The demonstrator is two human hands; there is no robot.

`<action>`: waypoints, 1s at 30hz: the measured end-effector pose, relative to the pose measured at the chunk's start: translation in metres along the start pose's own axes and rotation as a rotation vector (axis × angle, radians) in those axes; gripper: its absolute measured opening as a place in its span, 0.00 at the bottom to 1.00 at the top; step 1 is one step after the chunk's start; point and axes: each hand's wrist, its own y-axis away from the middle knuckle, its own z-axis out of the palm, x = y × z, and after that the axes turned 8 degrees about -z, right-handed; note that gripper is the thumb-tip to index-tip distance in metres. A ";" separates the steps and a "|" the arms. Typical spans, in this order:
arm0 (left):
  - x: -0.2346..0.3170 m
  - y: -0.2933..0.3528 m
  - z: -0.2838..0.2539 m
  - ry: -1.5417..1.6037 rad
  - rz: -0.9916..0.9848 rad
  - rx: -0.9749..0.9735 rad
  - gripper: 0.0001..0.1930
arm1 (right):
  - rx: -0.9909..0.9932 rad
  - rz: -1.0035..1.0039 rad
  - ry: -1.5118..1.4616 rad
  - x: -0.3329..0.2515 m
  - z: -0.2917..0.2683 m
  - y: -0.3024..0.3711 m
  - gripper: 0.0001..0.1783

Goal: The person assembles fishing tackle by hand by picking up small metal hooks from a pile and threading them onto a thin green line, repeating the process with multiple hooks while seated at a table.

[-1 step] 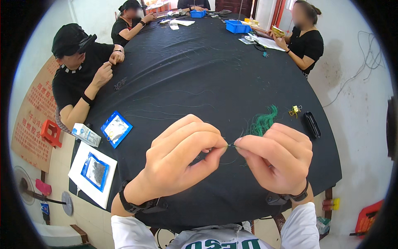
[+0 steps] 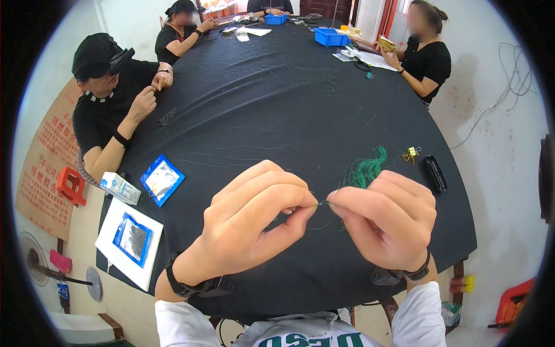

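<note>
Thread: a short length of thin green thread [image 2: 322, 203] was pinched between the fingertips of both hands, just above the black tablecloth [image 2: 277, 110] near the table's near edge. The left hand [image 2: 254, 222] was curled, with thumb and forefinger pressed together on one end of the thread; the right hand [image 2: 384, 217] was likewise curled, thumb and forefinger closed on the other end, so that the two pinches nearly met. Each wrist carried a dark band. Just beyond the right hand lay a bundle of green thread [image 2: 367, 168], loose and frayed at its far end, resting on the cloth. To its right were a small yellow binder clip [image 2: 411, 154] and, farther right, a slim black case [image 2: 435, 172] near the table's edge. To the left of the hands lay a blue packet [image 2: 162, 180] with a clear window, a small white and blue carton [image 2: 119, 188] at the cloth's edge, and a white sheet [image 2: 118, 254] bearing a second blue packet [image 2: 132, 239] of dark contents. Stray threads were scattered over the middle of the cloth. Three other seated people worked at the far and side edges, two on the left and one on the right, near blue bins [image 2: 330, 37].
</note>
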 end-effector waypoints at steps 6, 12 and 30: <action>0.000 -0.001 -0.001 0.087 -0.051 -0.044 0.10 | 0.048 0.014 -0.001 0.004 0.001 -0.001 0.17; 0.002 0.000 -0.001 0.121 -0.096 -0.064 0.09 | 0.053 -0.017 -0.001 0.005 0.000 0.000 0.16; 0.005 0.000 -0.004 0.251 -0.185 -0.110 0.07 | -0.012 0.085 -0.116 0.006 0.004 -0.002 0.11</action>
